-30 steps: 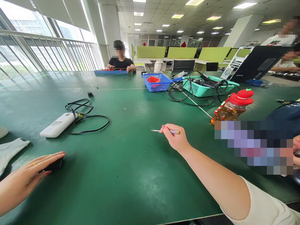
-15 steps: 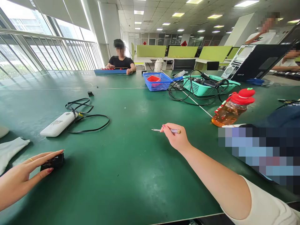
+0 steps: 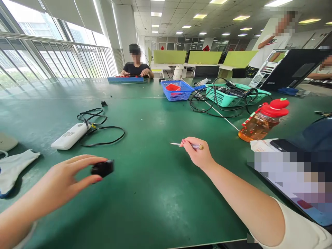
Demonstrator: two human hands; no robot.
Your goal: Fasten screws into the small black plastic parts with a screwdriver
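Observation:
Between the thumb and fingers of my left hand (image 3: 70,176) is a small black box-shaped object (image 3: 104,168), held over the left part of the green table (image 3: 155,200). Its exact kind does not show. My right hand (image 3: 198,152) grips a small screwdriver (image 3: 197,146) with a clear handle and a brass-coloured end cap. The screwdriver's thin metal shaft points left, toward the black object but well apart from it. Beyond my left hand lies a white power bank (image 3: 70,136) with a black cable (image 3: 114,128).
A blue basket (image 3: 178,95) and a green basket (image 3: 228,100) with tangled black cables stand farther back. On the right are a red-lidded bottle (image 3: 261,122) and a partly blurred laptop-like item (image 3: 290,186). White cloth (image 3: 18,169) lies far left. A person (image 3: 136,65) sits opposite.
My left hand has lifted the black object from the table and carried it right. My right hand stays almost in place with the screwdriver. The view has shifted slightly.

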